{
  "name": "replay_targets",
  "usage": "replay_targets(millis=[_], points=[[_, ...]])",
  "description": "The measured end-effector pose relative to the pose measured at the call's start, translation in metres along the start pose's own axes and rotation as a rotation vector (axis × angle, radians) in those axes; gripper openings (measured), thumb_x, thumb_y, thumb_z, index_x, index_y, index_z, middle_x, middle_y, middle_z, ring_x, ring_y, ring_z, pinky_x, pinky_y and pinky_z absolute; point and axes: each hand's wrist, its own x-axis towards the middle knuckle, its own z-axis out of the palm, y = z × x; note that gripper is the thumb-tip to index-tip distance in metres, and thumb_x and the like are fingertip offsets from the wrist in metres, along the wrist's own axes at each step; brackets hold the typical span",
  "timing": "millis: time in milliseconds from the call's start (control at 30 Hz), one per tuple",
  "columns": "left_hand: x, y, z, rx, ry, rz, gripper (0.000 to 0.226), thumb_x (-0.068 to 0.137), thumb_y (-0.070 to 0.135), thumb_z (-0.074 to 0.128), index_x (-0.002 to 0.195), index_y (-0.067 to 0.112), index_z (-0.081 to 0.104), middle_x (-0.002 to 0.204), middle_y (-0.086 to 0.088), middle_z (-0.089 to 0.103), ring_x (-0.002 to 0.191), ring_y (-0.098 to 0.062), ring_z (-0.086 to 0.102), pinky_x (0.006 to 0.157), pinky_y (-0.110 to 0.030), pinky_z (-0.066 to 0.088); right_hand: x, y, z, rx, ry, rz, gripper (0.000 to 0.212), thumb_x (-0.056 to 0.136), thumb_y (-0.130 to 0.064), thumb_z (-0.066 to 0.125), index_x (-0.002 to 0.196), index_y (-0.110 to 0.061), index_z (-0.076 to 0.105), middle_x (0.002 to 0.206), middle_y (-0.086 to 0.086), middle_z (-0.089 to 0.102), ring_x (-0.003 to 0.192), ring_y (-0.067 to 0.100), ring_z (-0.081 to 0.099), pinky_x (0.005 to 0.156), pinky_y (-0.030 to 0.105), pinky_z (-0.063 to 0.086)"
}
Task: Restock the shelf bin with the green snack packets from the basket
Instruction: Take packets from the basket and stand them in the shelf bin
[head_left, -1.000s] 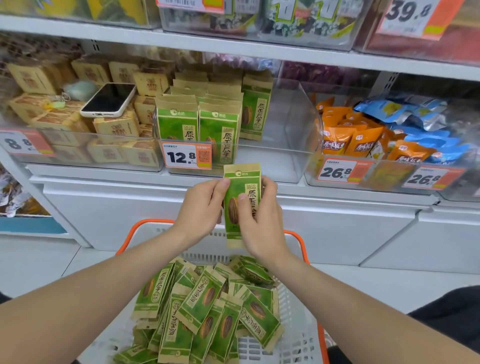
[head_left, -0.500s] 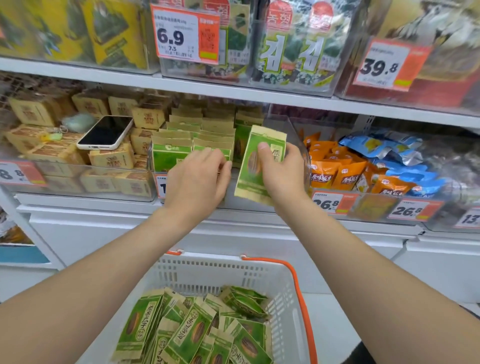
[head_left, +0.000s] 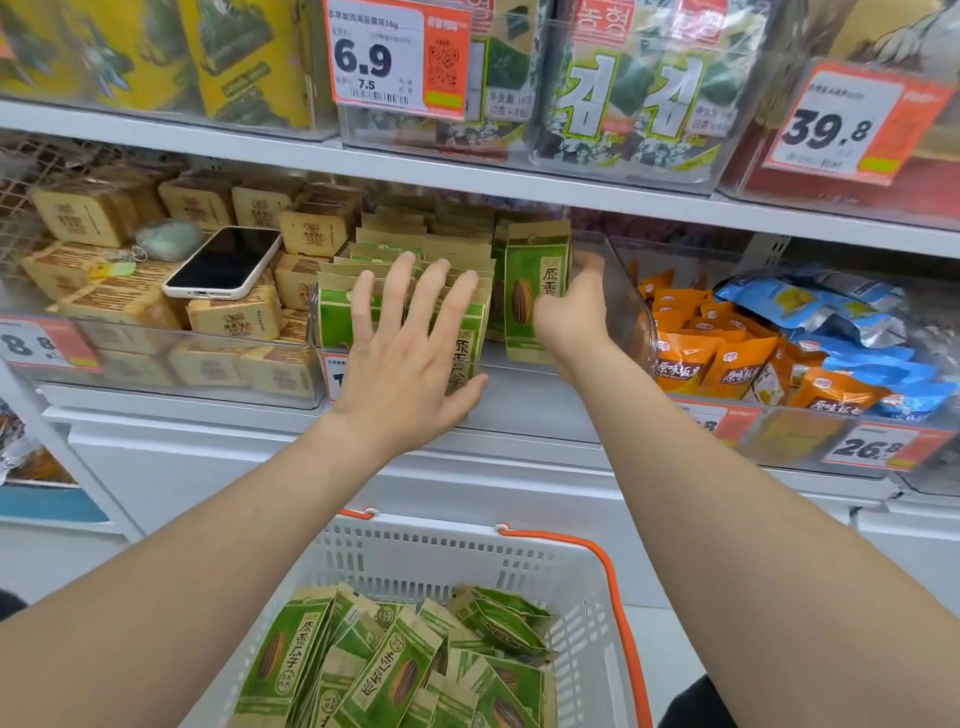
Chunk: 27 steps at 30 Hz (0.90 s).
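Observation:
My right hand (head_left: 574, 312) grips one green snack packet (head_left: 535, 283) upright inside the clear shelf bin (head_left: 631, 306), at the right end of the rows of green packets (head_left: 337, 312) standing there. Spread flat, my left hand (head_left: 410, 353) presses its fingers against the front packets of those rows. Below, a white basket (head_left: 467, 561) with orange handles holds several more green packets (head_left: 395, 670) in a loose pile.
A phone (head_left: 223, 262) lies on tan boxed snacks (head_left: 104, 218) in the bin to the left. Orange packets (head_left: 717, 353) and blue packets (head_left: 841, 322) fill the bin to the right. Seaweed packs (head_left: 634, 88) and price tags sit on the shelf above.
My right hand has carried the packet from above the basket up into the bin's right side. My left hand let go of it and now lies flat on the front rows.

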Motion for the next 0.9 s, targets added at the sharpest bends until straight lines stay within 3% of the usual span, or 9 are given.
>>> replay_targets(millis=[167, 267, 333, 467, 633, 767, 900], points=[[-0.001, 0.003, -0.001, 0.014, 0.013, -0.001, 0.093, 0.085, 0.067, 0.055, 0.161, 0.019, 0.031, 0.163, -0.011, 0.035, 0.149, -0.040, 0.032, 0.124, -0.062, 0.012, 0.015, -0.002, 0.011, -0.175, 0.004, -0.019, 0.047, 0.096, -0.002, 0.054, 0.139, -0.013, 0.037, 0.125, 0.015, 0.062, 0.113, 0.034, 0.062, 0.086, 0.034, 0.048], [-0.002, 0.003, 0.000, 0.016, 0.020, -0.006, 0.091, 0.086, 0.067, 0.054, 0.160, 0.020, 0.031, 0.163, -0.010, 0.034, 0.148, -0.040, 0.033, 0.124, -0.061, 0.012, 0.019, 0.005, 0.018, -0.370, 0.032, 0.000, 0.041, 0.096, -0.015, 0.063, 0.133, -0.015, 0.045, 0.123, 0.018, 0.064, 0.114, 0.041, 0.063, 0.090, 0.040, 0.053], [-0.002, 0.004, 0.000, 0.017, 0.016, -0.012, 0.091, 0.085, 0.066, 0.055, 0.160, 0.020, 0.031, 0.163, -0.010, 0.034, 0.148, -0.040, 0.033, 0.124, -0.062, 0.012, 0.022, 0.006, 0.019, -0.402, 0.057, 0.042, 0.045, 0.094, -0.019, 0.068, 0.133, -0.015, 0.046, 0.127, 0.019, 0.062, 0.116, 0.041, 0.062, 0.096, 0.047, 0.055], [-0.001, 0.004, 0.001, 0.016, 0.025, -0.016, 0.091, 0.086, 0.066, 0.056, 0.160, 0.020, 0.032, 0.163, -0.011, 0.033, 0.147, -0.041, 0.033, 0.124, -0.062, 0.012, 0.026, 0.005, 0.018, -0.330, 0.048, 0.054, 0.048, 0.093, -0.017, 0.072, 0.133, -0.010, 0.047, 0.129, 0.018, 0.062, 0.122, 0.038, 0.060, 0.095, 0.041, 0.052], [-0.002, 0.005, 0.001, 0.029, 0.016, -0.016, 0.090, 0.086, 0.066, 0.056, 0.160, 0.020, 0.031, 0.164, -0.010, 0.032, 0.148, -0.040, 0.033, 0.125, -0.063, 0.012, 0.020, 0.000, 0.019, -0.344, 0.083, 0.088, 0.073, 0.096, -0.015, 0.070, 0.152, 0.000, 0.026, 0.137, 0.021, 0.056, 0.127, 0.040, 0.058, 0.100, 0.046, 0.053], [-0.003, 0.003, 0.003, 0.033, 0.013, -0.006, 0.089, 0.087, 0.066, 0.057, 0.160, 0.021, 0.032, 0.165, -0.010, 0.032, 0.148, -0.041, 0.033, 0.125, -0.063, 0.013, 0.016, -0.003, 0.016, -0.350, 0.107, 0.113, 0.035, 0.092, -0.020, 0.073, 0.123, -0.008, 0.060, 0.128, 0.017, 0.063, 0.118, 0.039, 0.064, 0.095, 0.044, 0.057], [-0.004, 0.003, 0.002, 0.049, 0.007, -0.005, 0.091, 0.089, 0.067, 0.057, 0.162, 0.020, 0.028, 0.167, -0.011, 0.029, 0.150, -0.041, 0.031, 0.125, -0.062, 0.012, 0.008, -0.006, 0.010, -0.414, 0.000, 0.122, 0.029, 0.092, -0.019, 0.068, 0.119, -0.008, 0.062, 0.127, 0.017, 0.062, 0.115, 0.040, 0.064, 0.096, 0.044, 0.057]])
